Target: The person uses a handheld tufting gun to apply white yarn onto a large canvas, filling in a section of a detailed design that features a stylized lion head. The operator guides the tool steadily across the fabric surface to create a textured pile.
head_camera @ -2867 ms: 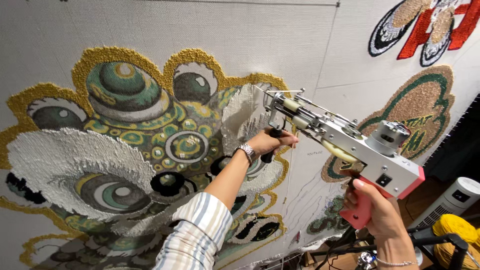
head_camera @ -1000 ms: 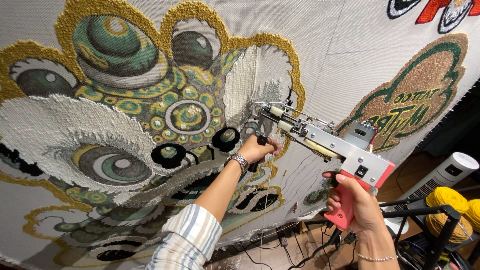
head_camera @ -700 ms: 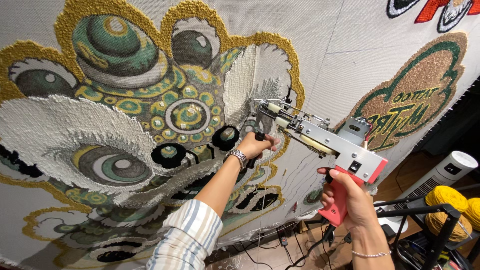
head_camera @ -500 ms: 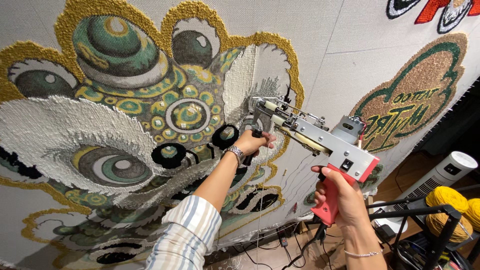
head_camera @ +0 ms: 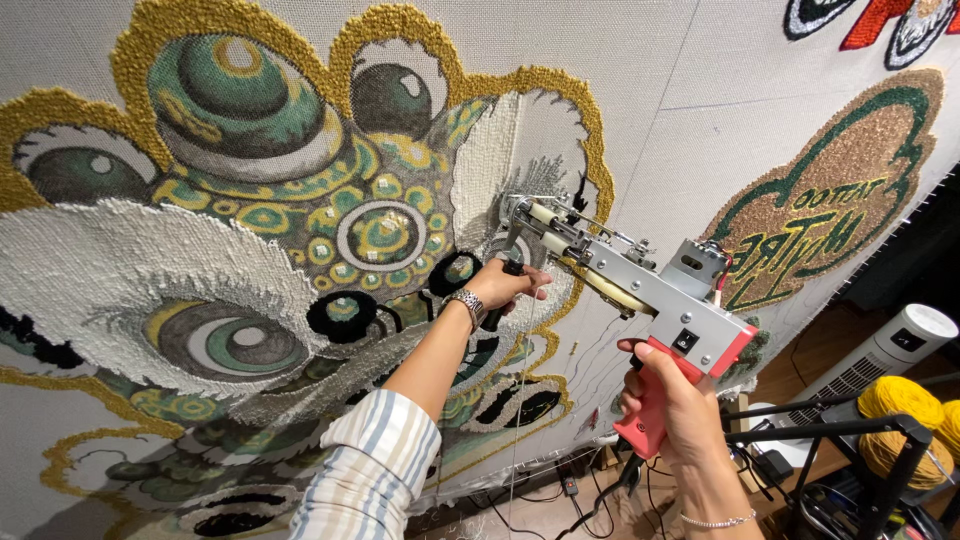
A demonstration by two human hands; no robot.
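Left hand (head_camera: 505, 287) closed round front grip of tufting gun (head_camera: 640, 285); right hand (head_camera: 668, 400) clenched on pink handle.

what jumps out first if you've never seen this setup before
The big tufted creature face in gold, green and white fills the left of the stretched cloth. At centre the grey tufting gun presses its tip to the cloth, the left hand on its front grip and the right hand on its red handle. Yellow yarn cones sit lower right.
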